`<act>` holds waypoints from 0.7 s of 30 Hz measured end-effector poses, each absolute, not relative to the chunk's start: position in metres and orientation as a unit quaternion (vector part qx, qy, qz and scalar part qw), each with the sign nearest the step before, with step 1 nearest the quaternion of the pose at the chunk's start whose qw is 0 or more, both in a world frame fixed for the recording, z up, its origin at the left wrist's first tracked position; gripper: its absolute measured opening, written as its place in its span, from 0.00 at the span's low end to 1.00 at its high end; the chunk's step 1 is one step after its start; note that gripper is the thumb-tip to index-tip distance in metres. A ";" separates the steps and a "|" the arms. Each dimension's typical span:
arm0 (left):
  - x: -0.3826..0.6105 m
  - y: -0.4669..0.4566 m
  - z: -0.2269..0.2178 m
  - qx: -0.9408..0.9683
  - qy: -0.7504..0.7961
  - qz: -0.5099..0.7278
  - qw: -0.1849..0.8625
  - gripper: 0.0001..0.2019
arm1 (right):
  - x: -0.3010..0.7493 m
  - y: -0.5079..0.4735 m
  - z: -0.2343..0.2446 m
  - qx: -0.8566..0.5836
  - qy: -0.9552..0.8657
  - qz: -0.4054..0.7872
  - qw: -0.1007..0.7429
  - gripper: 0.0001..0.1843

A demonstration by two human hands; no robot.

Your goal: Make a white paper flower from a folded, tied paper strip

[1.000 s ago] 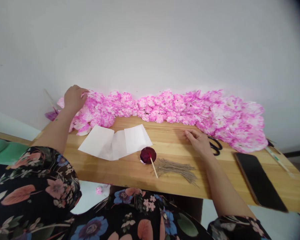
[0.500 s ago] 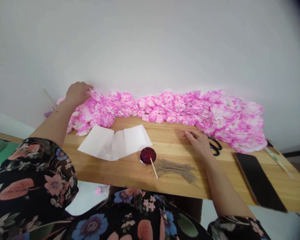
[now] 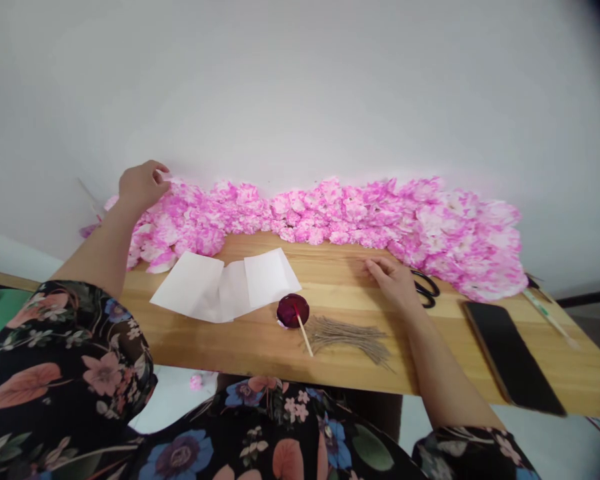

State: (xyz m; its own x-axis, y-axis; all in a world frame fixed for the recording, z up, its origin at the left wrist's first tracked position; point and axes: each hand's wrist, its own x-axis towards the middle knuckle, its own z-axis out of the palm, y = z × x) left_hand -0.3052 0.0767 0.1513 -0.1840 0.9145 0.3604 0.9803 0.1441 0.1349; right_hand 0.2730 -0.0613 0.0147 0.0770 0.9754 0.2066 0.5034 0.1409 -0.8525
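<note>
My left hand [image 3: 144, 185] is at the far left end of a long bank of pink-and-white flowers [image 3: 330, 210] along the wall. Its fingers are curled, the tips meeting at the edge of a pale pink flower. My right hand [image 3: 393, 280] rests on the wooden table, thumb and forefinger pressed together; anything between them is too thin to make out. Black-handled scissors [image 3: 429, 288] lie beside its wrist, partly hidden. Toward me are a bundle of thin brown stems [image 3: 350, 337] and a small dish of dark red liquid [image 3: 286, 312] with a stick [image 3: 305, 337] in it.
Folded white paper sheets [image 3: 193, 287] lie left of the dish. A black phone [image 3: 513, 357] lies at the right, near a slim brush [image 3: 547, 310]. The table's front edge [image 3: 280, 377] runs close to my body, and the wall [image 3: 300, 100] closes off the back.
My left hand has drawn slightly left, its fingers more curled at the flowers. The right hand keeps its place on the table. The whole view has shifted a little.
</note>
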 end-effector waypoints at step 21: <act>-0.297 0.070 0.155 -0.519 -0.793 -0.309 0.082 0.19 | 0.272 -0.060 0.013 -0.598 -0.624 0.284 0.415 0.22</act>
State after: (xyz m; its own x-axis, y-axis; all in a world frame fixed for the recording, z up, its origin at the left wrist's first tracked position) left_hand -0.2970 0.0698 0.1551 -0.4479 0.7717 0.4515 0.8735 0.2700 0.4050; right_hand 0.2720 -0.0595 0.0126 0.0587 0.9821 0.1788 0.5102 0.1244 -0.8510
